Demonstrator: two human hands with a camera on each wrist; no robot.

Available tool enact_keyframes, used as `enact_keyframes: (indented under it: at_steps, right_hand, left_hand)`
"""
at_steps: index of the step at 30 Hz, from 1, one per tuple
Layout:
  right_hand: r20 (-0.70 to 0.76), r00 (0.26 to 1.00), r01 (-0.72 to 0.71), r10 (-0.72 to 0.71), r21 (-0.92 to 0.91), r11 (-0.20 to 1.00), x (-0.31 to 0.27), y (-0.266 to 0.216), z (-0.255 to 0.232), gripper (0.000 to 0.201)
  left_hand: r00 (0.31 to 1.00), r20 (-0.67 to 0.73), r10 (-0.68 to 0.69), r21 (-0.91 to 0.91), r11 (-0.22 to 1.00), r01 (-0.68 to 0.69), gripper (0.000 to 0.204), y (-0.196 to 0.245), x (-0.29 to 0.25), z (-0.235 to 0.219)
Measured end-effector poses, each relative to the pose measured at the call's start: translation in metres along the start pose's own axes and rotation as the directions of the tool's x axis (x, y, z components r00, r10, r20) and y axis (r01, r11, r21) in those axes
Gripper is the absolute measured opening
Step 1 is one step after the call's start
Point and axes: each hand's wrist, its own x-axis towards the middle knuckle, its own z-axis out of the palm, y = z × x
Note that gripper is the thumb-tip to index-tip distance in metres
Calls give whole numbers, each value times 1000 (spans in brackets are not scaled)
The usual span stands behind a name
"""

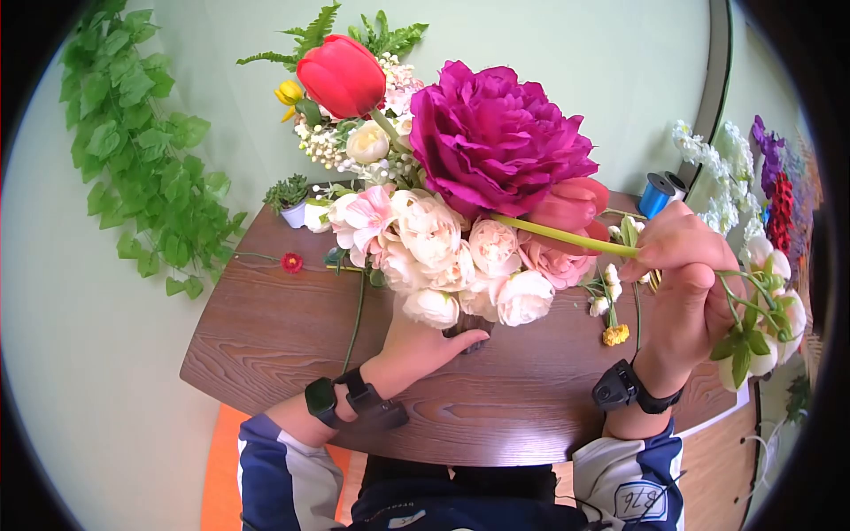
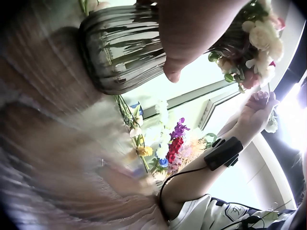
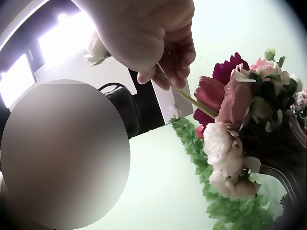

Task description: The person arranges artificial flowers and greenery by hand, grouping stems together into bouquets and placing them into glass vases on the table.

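Observation:
My left hand (image 1: 425, 341) (image 2: 196, 28) grips a ribbed glass vase (image 2: 127, 52), mostly hidden under the blooms in the head view. Above it spreads a bouquet with a large purple flower (image 1: 500, 137), a red tulip (image 1: 341, 78) and pale pink blooms (image 1: 429, 230). My right hand (image 1: 686, 288) (image 3: 144, 36), at the bouquet's right side, pinches a green stem (image 1: 567, 237) (image 3: 192, 101) whose far end reaches the blooms beneath the purple flower. White flowers (image 1: 766, 332) with green leaves hang at the outer side of this hand. Whether they share that stem, I cannot tell.
A small potted plant (image 1: 288, 199) stands at the table's back left, near a small red flower (image 1: 291, 262). Blue spool (image 1: 656, 196) sits at the back right. A yellow flower (image 1: 615, 334) lies on the wooden table (image 1: 522, 407). Leafy vines (image 1: 133, 150) hang at left.

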Motion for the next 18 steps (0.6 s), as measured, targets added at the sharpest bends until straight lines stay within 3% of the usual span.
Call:
enact_keyframes:
  at_steps: [3, 6, 8, 9, 10, 12, 13, 18]
  right_hand:
    - [2, 999, 40, -40, -21, 999, 0, -2, -2, 40]
    - [-111, 991, 75, -81, -56, 996, -4, -5, -6, 41]
    - [-248, 955, 166, -165, -16, 986, -6, -5, -14, 44]
    - [-207, 960, 179, -191, -75, 981, -8, -6, -21, 45]
    - [-208, 960, 178, -190, -75, 981, -9, -9, -25, 45]
    - [-293, 940, 177, -173, -15, 984, -12, -18, -30, 44]
    - [-359, 927, 144, -113, 60, 988, -16, -23, -30, 33]
    - [-188, 974, 127, -126, -9, 992, -11, -28, -39, 36]
  left_hand:
    - [990, -91, 110, 83, 991, -103, 58, 4, -1, -1]
    - [991, -40, 128, 88, 988, -124, 55, 4, -1, -1]
    - [992, 5, 128, -51, 991, -127, 54, 2, -3, 3]
    - [982, 30, 185, 0, 983, -185, 57, 2, -3, 2]
    - [982, 30, 185, 0, 983, -185, 57, 2, -4, 4]
    - [997, 41, 71, -165, 984, -63, 61, -1, -6, 9]
    - [997, 42, 72, -165, 984, -64, 61, -1, -6, 9]
    - [990, 62, 126, -65, 990, -122, 70, -6, -6, 10]
